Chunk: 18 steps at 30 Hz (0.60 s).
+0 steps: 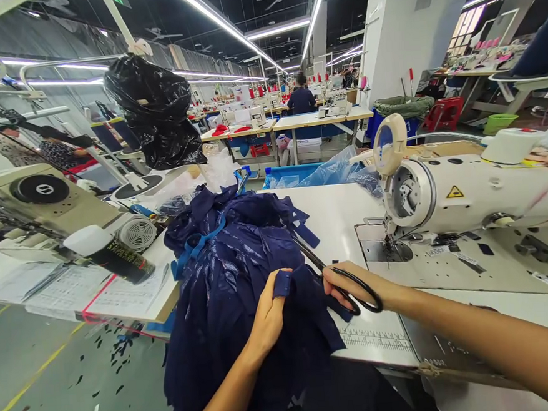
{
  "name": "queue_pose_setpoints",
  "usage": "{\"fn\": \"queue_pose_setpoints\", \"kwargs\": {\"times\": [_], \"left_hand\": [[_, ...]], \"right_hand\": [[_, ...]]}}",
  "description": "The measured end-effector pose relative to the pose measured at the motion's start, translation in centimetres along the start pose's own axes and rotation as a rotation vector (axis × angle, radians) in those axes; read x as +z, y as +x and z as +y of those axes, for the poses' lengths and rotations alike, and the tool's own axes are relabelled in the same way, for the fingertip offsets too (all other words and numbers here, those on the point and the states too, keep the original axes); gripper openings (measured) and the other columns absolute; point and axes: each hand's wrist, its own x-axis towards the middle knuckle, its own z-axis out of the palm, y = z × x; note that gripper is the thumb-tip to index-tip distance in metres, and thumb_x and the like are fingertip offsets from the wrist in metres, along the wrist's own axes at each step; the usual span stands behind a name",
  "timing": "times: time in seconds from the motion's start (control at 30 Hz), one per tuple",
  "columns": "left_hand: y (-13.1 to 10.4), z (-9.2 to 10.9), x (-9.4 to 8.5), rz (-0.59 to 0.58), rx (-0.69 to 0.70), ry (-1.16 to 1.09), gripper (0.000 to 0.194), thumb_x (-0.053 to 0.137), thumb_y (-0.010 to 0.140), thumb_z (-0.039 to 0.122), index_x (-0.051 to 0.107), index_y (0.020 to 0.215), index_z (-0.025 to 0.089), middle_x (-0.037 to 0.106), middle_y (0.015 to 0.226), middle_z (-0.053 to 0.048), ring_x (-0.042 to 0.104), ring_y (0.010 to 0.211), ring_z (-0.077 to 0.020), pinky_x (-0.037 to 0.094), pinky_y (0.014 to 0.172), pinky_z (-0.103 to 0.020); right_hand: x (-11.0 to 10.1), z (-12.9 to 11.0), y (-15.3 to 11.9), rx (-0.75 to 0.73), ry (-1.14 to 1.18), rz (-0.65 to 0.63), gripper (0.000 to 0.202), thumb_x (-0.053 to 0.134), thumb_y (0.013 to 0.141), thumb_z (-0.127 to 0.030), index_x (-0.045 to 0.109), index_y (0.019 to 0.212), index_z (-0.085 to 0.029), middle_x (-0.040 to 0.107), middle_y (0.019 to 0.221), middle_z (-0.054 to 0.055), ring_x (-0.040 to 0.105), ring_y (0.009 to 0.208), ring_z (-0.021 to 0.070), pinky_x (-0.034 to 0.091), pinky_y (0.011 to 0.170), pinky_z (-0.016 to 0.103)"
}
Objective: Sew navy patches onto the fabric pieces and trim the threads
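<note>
A heap of navy blue fabric [242, 283] hangs over the front edge of the white sewing table, with a lighter blue strip [204, 238] lying across its upper left. My left hand [267, 315] pinches a small folded end of the navy fabric. To its right, my right hand [342, 283] is closed on black-handled scissors [311, 253], whose blades point up and left over the heap. The blade tips are partly lost against the dark cloth.
A white sewing machine [470, 188] stands at the right, its needle area beside small dark scraps. At the left are another machine [43, 196], a black bottle [118, 254] and papers [73, 291]. A person [301, 97] sits farther back.
</note>
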Motion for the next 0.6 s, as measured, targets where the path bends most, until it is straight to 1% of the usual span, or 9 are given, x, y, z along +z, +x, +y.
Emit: {"fn": "queue_pose_setpoints", "kwargs": {"times": [0.07,0.13,0.2,0.27,0.33,0.4,0.47,0.6], "left_hand": [[0.0,0.0,0.1,0.011,0.005,0.003,0.037,0.036,0.087,0.042,0.055,0.109,0.019,0.060,0.108,-0.005,0.053,0.102,-0.0199,0.039,0.091,-0.029],[-0.1,0.0,0.3,0.015,0.003,0.008,0.037,0.035,0.087,0.041,0.055,0.110,0.019,0.059,0.107,-0.005,0.052,0.102,-0.0197,0.038,0.091,-0.029],[-0.1,0.0,0.4,0.011,0.006,0.019,0.037,0.033,0.088,0.040,0.053,0.111,0.019,0.058,0.107,-0.005,0.051,0.103,-0.0192,0.037,0.091,-0.028],[-0.2,0.0,0.6,0.008,0.010,0.033,0.037,0.032,0.088,0.039,0.052,0.113,0.020,0.058,0.104,-0.004,0.051,0.101,-0.0189,0.037,0.090,-0.028],[-0.3,0.0,0.8,0.005,0.009,0.049,0.037,0.032,0.088,0.040,0.051,0.113,0.020,0.059,0.095,-0.003,0.052,0.095,-0.0187,0.039,0.086,-0.027],[-0.5,0.0,1.0,-0.003,-0.001,0.067,0.038,0.033,0.088,0.042,0.051,0.112,0.020,0.059,0.086,-0.002,0.054,0.085,-0.0180,0.041,0.079,-0.027],[-0.6,-0.1,1.1,-0.017,-0.004,0.089,0.038,0.033,0.088,0.043,0.051,0.112,0.020,0.059,0.082,-0.002,0.054,0.078,-0.0170,0.041,0.075,-0.026],[-0.7,-0.5,1.5,-0.047,0.010,0.126,0.037,0.033,0.089,0.039,0.048,0.116,0.020,0.059,0.074,-0.001,0.056,0.076,-0.0175,0.042,0.073,-0.027]], "right_hand": [[0.0,-0.4,-1.7,-0.049,0.014,-0.094,0.059,0.033,0.077,-0.071,0.050,0.069,-0.016,0.044,0.045,-0.005,0.042,0.038,0.0077,0.034,0.042,0.021],[0.2,-0.7,-3.4,-0.061,0.029,-0.188,0.060,0.029,0.079,-0.070,0.052,0.073,-0.015,0.047,0.049,-0.003,0.046,0.043,0.0090,0.036,0.047,0.023],[0.5,-0.8,-4.6,-0.017,0.047,-0.282,0.062,0.027,0.080,-0.070,0.053,0.075,-0.014,0.049,0.051,-0.002,0.048,0.047,0.0099,0.037,0.050,0.024],[0.9,-0.8,-5.3,0.044,0.069,-0.335,0.064,0.025,0.079,-0.071,0.053,0.077,-0.014,0.049,0.052,-0.002,0.049,0.049,0.0106,0.039,0.053,0.025],[1.3,-0.6,-5.5,0.087,0.085,-0.336,0.064,0.026,0.078,-0.072,0.054,0.076,-0.014,0.049,0.052,-0.002,0.050,0.049,0.0106,0.039,0.054,0.025],[1.6,-0.5,-5.3,0.120,0.093,-0.301,0.065,0.028,0.077,-0.073,0.054,0.074,-0.014,0.049,0.052,-0.002,0.050,0.048,0.0104,0.038,0.053,0.024],[1.9,-0.7,-5.2,0.141,0.104,-0.245,0.066,0.029,0.074,-0.075,0.054,0.072,-0.014,0.049,0.051,-0.002,0.048,0.046,0.0097,0.037,0.050,0.023],[2.4,-0.9,-5.3,0.150,0.085,-0.100,0.064,0.032,0.072,-0.077,0.051,0.068,-0.016,0.044,0.044,-0.005,0.039,0.039,0.0073,0.032,0.042,0.020]]}}
